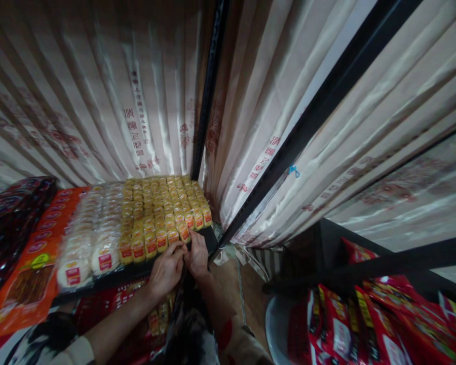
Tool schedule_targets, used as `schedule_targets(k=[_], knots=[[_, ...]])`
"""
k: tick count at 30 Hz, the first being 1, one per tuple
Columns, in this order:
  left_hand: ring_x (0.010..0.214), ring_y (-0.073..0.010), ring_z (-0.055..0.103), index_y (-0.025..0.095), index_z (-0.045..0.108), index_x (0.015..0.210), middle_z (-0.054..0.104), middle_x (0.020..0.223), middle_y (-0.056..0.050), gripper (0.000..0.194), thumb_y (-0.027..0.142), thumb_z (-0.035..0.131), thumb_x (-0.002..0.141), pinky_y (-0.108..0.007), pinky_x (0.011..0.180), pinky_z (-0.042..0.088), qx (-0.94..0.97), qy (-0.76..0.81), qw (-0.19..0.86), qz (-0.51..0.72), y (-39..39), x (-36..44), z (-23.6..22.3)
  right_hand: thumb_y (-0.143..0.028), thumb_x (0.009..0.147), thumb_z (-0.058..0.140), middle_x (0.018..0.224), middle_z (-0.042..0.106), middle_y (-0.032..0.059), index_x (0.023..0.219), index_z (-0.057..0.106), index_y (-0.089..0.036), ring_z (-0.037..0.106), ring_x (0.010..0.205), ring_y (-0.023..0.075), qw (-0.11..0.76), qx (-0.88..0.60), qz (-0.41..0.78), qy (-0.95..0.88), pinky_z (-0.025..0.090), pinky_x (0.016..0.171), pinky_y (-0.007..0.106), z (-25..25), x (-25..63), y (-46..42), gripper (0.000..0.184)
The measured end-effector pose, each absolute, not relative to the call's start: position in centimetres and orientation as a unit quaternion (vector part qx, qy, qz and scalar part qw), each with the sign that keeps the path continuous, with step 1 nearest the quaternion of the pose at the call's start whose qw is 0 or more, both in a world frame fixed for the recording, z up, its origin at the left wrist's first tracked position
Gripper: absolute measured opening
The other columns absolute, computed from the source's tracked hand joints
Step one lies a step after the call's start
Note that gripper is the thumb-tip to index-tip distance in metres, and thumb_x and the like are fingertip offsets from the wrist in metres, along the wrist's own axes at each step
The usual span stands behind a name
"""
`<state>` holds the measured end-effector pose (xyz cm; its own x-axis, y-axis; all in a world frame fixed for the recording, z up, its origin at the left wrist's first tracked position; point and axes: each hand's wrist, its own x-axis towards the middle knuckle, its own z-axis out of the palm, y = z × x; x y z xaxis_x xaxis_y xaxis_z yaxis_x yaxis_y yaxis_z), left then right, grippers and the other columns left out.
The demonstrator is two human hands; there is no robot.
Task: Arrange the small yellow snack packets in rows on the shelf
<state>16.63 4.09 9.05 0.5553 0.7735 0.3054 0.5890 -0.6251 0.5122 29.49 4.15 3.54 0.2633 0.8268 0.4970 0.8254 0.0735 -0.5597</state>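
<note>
Risk, my judgement: front row of yellow packets (161, 239), just beyond the fingertips, sits near the shelf edge (210, 239); a knuckle or wrist nudge could tip one off. Slick wrap and tight packing could drag neighbours out of line (dim light doesn't help).

Left hand (167, 269): fingers curled, nearly closed, tips drawn in beside the right hand's. Right hand (197, 255): half-curled, a finger reaching up to the nearest packet, apparently touching. Whether either grips anything, cannot tell. Round white packets (105, 257) lie left of both.
</note>
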Motion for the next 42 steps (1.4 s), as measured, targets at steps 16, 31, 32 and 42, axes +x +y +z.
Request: schedule_targets(k=[16,31,32,42], knots=[[0.074,-0.0134,0.062,0.017,0.052,0.119,0.066,0.091,-0.005,0.04,0.026,0.052,0.08,-0.027,0.073,0.049,0.778,0.462,0.332,0.267,9.5,21.7,10.6,-0.028,0.087,0.045,0.111,0.061,0.0136,0.124,0.049,-0.013,0.055,0.103,0.0221,0.467,-0.695,-0.078,-0.541,0.047,0.088,0.04,4.2,31.1,1.4,0.039],[0.092,-0.0185,0.061,0.013,0.05,0.118,0.065,0.099,-0.009,0.037,0.014,0.046,0.082,-0.03,0.084,0.046,0.828,0.454,0.255,0.208,11.4,27.9,12.2,-0.013,0.087,0.032,0.138,0.04,0.0161,0.139,0.029,-0.012,0.035,0.13,0.0234,0.474,-0.716,-0.015,-0.513,0.04,0.101,0.047,2.6,30.7,0.8,0.052],[0.092,-0.0187,0.061,0.014,0.05,0.117,0.064,0.1,-0.01,0.035,0.014,0.045,0.082,-0.03,0.085,0.046,0.832,0.455,0.243,0.202,11.4,28.0,12.0,-0.013,0.087,0.032,0.139,0.038,0.0164,0.14,0.028,-0.012,0.034,0.13,0.0234,0.474,-0.716,-0.015,-0.512,0.04,0.101,0.046,2.3,30.8,1.0,0.053],[0.09,-0.0173,0.057,0.015,0.053,0.108,0.05,0.109,-0.011,0.029,0.014,0.04,0.083,-0.03,0.079,0.048,0.857,0.44,0.185,0.195,11.1,28.7,10.7,-0.009,0.081,0.035,0.142,0.033,0.018,0.141,0.023,-0.007,0.031,0.132,0.0249,0.478,-0.694,-0.011,-0.539,0.037,0.103,0.047,1.9,32.5,2.9,0.061]])
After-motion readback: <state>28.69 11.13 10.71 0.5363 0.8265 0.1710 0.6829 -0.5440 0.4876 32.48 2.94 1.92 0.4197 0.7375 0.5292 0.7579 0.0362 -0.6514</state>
